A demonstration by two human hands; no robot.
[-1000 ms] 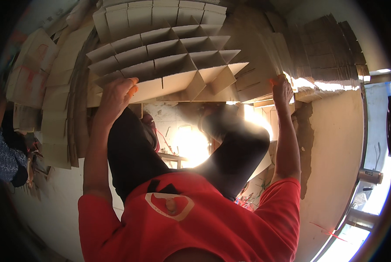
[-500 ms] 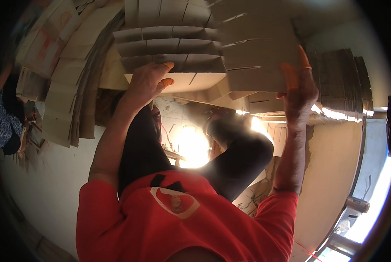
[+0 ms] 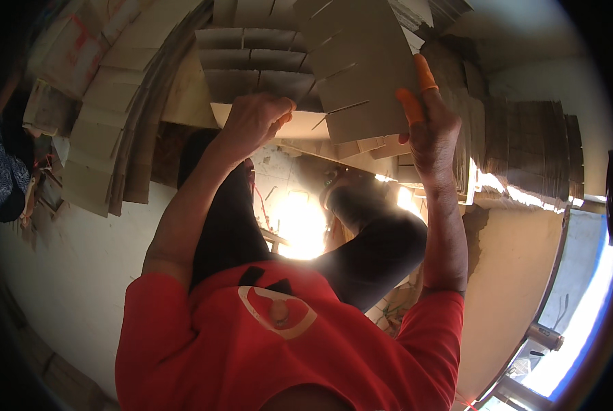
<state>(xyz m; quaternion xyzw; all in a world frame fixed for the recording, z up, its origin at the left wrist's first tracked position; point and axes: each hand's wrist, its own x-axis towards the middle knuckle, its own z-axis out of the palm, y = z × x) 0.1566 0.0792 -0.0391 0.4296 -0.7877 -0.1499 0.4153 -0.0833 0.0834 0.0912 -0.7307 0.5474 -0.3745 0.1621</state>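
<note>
Orange covers sit on fingertips of both hands. My right hand [image 3: 433,130] grips the near right edge of a flat brown cardboard sheet [image 3: 371,75], which has a row of slits along its left side. This sheet is tilted against the right ends of several upright cardboard strips [image 3: 252,61], standing in parallel rows. At the front of those rows my left hand [image 3: 255,123] is closed, thumb and finger pressed together close to the pale nearest strip [image 3: 306,122]. Whether it pinches that strip's edge is hidden by the hand itself.
Stacked slotted cardboard [image 3: 118,116] leans at the left, beside a printed carton [image 3: 67,61]. Another cardboard stack [image 3: 532,147] stands at the right. Below, between my dark-trousered legs, a bright patch of light [image 3: 298,226] falls on the floor.
The sheet in my right hand has swung left and tilted toward the strips. My left hand has shifted right, and its thumb and finger, apart before, have closed together.
</note>
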